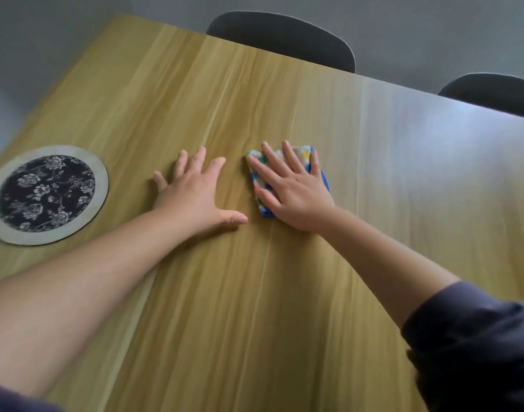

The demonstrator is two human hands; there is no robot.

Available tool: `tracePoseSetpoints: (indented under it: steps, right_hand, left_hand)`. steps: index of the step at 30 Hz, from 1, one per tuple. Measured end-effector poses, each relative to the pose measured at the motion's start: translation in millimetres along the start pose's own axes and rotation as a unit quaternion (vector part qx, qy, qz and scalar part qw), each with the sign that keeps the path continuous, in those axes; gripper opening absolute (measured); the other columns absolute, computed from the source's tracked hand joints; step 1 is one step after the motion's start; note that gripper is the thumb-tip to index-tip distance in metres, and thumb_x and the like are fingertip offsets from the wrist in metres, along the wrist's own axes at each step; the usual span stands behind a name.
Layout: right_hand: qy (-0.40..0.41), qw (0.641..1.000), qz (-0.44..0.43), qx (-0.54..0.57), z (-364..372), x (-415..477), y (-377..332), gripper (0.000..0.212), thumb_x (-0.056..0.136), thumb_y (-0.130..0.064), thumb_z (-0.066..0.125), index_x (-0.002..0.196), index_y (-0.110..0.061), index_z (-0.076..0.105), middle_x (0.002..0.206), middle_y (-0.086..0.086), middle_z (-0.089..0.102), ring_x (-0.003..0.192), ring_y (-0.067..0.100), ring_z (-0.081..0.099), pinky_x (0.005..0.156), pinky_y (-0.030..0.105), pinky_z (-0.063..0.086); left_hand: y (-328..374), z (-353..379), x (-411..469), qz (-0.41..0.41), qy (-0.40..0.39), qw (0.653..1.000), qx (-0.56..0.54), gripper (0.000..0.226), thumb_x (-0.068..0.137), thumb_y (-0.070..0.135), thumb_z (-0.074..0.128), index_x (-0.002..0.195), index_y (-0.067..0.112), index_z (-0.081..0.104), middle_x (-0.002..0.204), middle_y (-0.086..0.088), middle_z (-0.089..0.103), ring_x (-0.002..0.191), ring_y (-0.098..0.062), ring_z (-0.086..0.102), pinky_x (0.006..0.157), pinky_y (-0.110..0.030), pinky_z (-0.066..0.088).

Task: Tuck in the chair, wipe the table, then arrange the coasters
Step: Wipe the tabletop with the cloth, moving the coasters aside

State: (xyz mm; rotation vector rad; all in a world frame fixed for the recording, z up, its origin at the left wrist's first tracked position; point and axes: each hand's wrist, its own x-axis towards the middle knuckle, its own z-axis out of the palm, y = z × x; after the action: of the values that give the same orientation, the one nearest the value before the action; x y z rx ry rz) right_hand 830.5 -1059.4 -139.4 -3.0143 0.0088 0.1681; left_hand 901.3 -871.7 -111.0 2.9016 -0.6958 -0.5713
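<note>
Your right fingers [292, 157] are straight and spread, pressed flat on top of the folded cloth [302, 154]. They curl round nothing, just palm-down pressure. The cloth, multicoloured with a blue edge, peeks out past the fingertips, between the fingers and along both sides of your right hand [296, 191], so it lies directly under that hand, near the middle of the tabletop [284, 292].

Just beside it, your left fingers [199, 157] are fanned wide too, and your left hand [192, 191] is laid flat on the bare wood, holding nothing. Its thumb reaches toward the cloth's near corner, close to it but apart.

Moving outward: well to the left of your left hand, a round coaster [46, 194] with a dark floral centre and a pale rim lies flat near the table's left edge.

Your right forearm runs back to a rolled-up dark sleeve [478, 337]. At the far edge, two dark chairs: one chair back [284, 40] sits close against the table, a second chair back [498, 93] further right.
</note>
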Motion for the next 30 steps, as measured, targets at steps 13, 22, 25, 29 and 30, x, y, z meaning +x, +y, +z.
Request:
tracePoseSetpoints:
  steps: [13, 22, 25, 29, 30]
  right_hand:
    - [-0.02, 0.998, -0.052, -0.028, -0.7, 20.1, 6.4, 0.056, 0.099, -0.056, 0.022, 0.153, -0.046, 0.011, 0.163, -0.015, 0.005, 0.152, 0.019, -0.001, 0.117, 0.059, -0.002]
    - [0.036, 0.974, 0.217, 0.061, -14.7, 163.0, 62.5, 0.059, 0.095, -0.055, 0.011, 0.152, -0.041, 0.011, 0.165, -0.006, 0.002, 0.151, 0.028, -0.005, 0.113, 0.067, -0.006]
    - [0.038, 0.974, 0.216, 0.062, -15.0, 156.0, 55.8, 0.059, 0.096, -0.055, 0.011, 0.153, -0.04, 0.01, 0.165, -0.005, 0.001, 0.151, 0.029, -0.006, 0.113, 0.068, -0.006]
    - [0.033, 0.983, 0.172, 0.059, -9.7, 120.3, 32.7, 0.056, 0.098, -0.055, 0.014, 0.152, -0.042, 0.011, 0.165, -0.007, 0.001, 0.151, 0.027, -0.007, 0.113, 0.066, -0.008]
    - [0.032, 0.986, 0.158, 0.052, -6.8, 108.0, 23.5, 0.056, 0.098, -0.055, 0.015, 0.152, -0.043, 0.011, 0.165, -0.007, 0.002, 0.151, 0.027, -0.006, 0.114, 0.065, -0.008]
  left_hand:
    - [-43.4, -7.7, -5.4, 0.072, -0.108, 0.987, 0.092, 0.139, 0.045, 0.068, 0.08, 0.147, 0.042, -0.011, 0.156, -0.002, -0.027, 0.144, -0.033, -0.018, 0.109, -0.066, 0.013]
    - [-39.2, -9.2, -4.4, 0.047, -0.12, 0.988, 0.082, 0.141, 0.042, 0.061, 0.085, 0.146, 0.045, -0.008, 0.155, 0.003, -0.029, 0.144, -0.029, -0.02, 0.112, -0.063, 0.01]
    - [-36.4, -12.0, -6.5, 0.043, -0.129, 0.987, 0.083, 0.14, 0.044, 0.06, 0.085, 0.147, 0.043, -0.008, 0.154, 0.001, -0.03, 0.144, -0.031, -0.021, 0.112, -0.064, 0.01]
    - [-36.2, -13.7, -7.5, 0.049, -0.128, 0.988, 0.078, 0.139, 0.044, 0.059, 0.086, 0.148, 0.041, -0.005, 0.155, 0.0, -0.027, 0.144, -0.032, -0.019, 0.11, -0.066, 0.01]
    - [-36.3, -13.7, -7.4, 0.051, -0.127, 0.988, 0.077, 0.139, 0.044, 0.059, 0.086, 0.148, 0.041, -0.004, 0.156, -0.001, -0.027, 0.144, -0.033, -0.019, 0.11, -0.066, 0.01]
